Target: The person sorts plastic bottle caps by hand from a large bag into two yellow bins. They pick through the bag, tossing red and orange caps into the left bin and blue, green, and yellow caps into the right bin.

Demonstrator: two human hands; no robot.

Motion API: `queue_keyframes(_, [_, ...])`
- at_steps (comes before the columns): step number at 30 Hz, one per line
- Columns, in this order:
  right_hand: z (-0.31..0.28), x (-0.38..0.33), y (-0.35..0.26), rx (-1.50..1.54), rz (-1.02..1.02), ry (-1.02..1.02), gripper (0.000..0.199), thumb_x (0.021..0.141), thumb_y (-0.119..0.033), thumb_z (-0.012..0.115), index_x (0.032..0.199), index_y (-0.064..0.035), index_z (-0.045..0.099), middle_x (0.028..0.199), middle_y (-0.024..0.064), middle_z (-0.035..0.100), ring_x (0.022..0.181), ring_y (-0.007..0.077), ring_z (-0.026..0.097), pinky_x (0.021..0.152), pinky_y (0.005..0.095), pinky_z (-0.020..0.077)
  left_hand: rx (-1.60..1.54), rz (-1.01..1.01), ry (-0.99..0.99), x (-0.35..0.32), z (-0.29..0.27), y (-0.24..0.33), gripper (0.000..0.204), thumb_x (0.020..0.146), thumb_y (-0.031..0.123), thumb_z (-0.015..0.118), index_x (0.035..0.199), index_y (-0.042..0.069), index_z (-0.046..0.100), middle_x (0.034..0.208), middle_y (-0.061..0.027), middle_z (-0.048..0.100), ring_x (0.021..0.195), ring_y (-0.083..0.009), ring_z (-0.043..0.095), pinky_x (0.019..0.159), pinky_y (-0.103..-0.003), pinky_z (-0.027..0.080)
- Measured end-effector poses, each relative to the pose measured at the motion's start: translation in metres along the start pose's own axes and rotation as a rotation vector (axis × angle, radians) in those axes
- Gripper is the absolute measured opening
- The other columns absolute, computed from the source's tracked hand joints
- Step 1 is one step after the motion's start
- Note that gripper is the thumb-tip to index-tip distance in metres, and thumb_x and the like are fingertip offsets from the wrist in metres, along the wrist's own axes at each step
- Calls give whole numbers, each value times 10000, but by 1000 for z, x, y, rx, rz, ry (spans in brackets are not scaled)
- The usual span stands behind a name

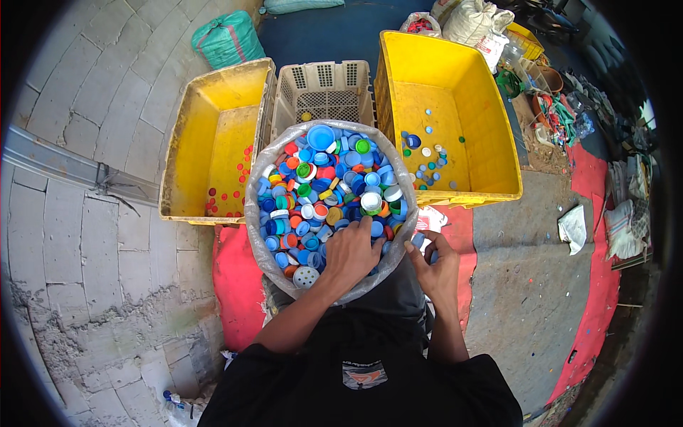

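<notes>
While our right hand [437, 274] curls beside the sack [384, 280], we cannot tell whether its half-closed grip holds anything; our left hand [350, 255], loosely bent, touches caps [324, 192] inside, its hold also unclear. Beyond, yellow bins [420, 64] flank a grey crate [327, 101].

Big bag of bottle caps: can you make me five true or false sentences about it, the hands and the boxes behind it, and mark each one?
1. The pale crate stands between the left yellow tub and the right yellow tub. True.
2. The left hand is on the caps in the bag. True.
3. Both hands are inside the right yellow tub. False: the right hand is close to the bag's right edge, and the left hand is at the caps.
4. The left yellow tub holds only blue caps. False: red caps lie in it.
5. The bag holds caps of many colours. True.
</notes>
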State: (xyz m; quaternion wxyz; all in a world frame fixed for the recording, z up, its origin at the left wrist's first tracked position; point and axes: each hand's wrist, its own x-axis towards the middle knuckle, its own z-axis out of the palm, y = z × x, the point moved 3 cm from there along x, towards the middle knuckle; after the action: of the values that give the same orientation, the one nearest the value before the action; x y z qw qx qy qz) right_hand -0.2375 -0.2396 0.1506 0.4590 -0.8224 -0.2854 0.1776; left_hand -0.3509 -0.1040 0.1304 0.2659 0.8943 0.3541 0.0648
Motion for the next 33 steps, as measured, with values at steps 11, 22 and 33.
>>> queue_keyframes(11, [8,8,12,79,-13,-53,326,799,-141,752,1040,46,641,582,41,534,524,110,491,491,271,383,25,-10,124,3,-5,9,313,776,260,702,877,-26,628,737,-179,637,672,-347,654,585,-462,502])
queue_keyframes(22, [-1,87,51,1225,496,-183,222,917,-249,515,989,-43,558,860,55,583,736,191,578,683,331,503,-183,113,-404,111,-16,61,443,800,362,573,641,-45,639,601,-223,589,545,-288,616,555,-393,471])
queue_keyframes(33, [0,139,59,1275,189,33,517,780,-15,492,1264,24,313,1201,186,431,1123,299,478,1046,567,358,-1119,-167,30,153,-28,38,374,884,247,661,1134,-22,587,969,-68,630,843,-178,622,761,-296,500])
